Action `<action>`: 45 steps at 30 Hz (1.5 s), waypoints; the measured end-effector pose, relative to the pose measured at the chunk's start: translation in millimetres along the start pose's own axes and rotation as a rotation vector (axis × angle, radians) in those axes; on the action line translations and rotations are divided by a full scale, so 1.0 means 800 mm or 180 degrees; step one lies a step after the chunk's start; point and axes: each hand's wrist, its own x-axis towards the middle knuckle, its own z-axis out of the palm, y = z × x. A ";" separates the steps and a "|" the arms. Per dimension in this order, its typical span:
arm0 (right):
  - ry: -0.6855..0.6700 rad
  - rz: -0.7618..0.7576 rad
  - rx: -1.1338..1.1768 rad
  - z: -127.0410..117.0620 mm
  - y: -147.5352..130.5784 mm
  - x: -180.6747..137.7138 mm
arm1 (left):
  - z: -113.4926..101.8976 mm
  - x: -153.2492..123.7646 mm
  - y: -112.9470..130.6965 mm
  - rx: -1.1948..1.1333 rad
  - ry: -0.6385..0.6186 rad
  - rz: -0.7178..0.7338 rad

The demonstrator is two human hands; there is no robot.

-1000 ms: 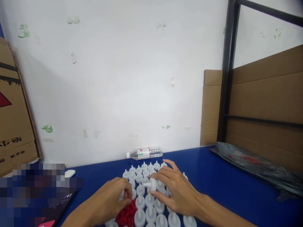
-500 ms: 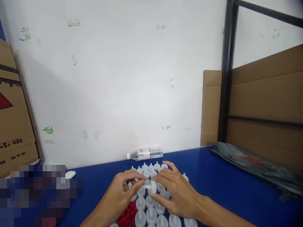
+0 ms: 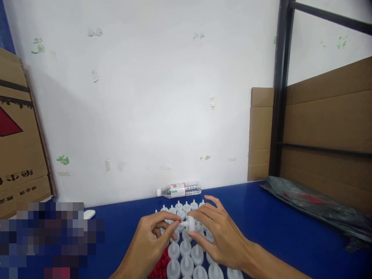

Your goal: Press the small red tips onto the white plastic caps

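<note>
Between the thumb and fingers of my right hand (image 3: 213, 232) is a white nozzle cap (image 3: 191, 224), tipped on its side with its spout toward the left. My left hand (image 3: 157, 234) pinches a small red tip cap (image 3: 180, 221) at the end of that spout. How far the red piece sits on the spout is too small to tell. Below and around both hands stand many more white nozzle caps (image 3: 186, 265), spouts up. A pile of small red tip caps (image 3: 159, 269) lies below my left hand, partly hidden by it.
A clear plastic bottle (image 3: 178, 190) lies on its side against the wall on the blue table (image 3: 116, 228). Dark plastic bags (image 3: 308, 201) lie at the right, by a black metal frame (image 3: 280, 93). A cardboard box (image 3: 23, 147) stands at the left.
The red tip cap now shows between my left fingertips at the spout's end. My left fingers sit a little farther along to the right; the view has shifted slightly.
</note>
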 end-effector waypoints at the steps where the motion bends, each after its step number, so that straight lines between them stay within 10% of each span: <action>1: -0.0003 -0.0004 -0.0025 0.000 0.000 0.000 | 0.001 0.000 0.000 -0.0039 0.0008 0.0004; 25: 0.0118 -0.0268 0.0023 -0.003 0.004 0.002 | 0.004 0.007 0.007 -0.0598 -0.0263 -0.0495; 35: 0.0284 -0.0322 0.0071 0.002 0.000 -0.001 | 0.004 -0.003 -0.003 0.1066 -0.0205 0.1052; 45: 0.0397 -0.0592 -0.0226 0.002 -0.008 -0.004 | 0.010 -0.012 0.003 0.1260 -0.0268 0.1088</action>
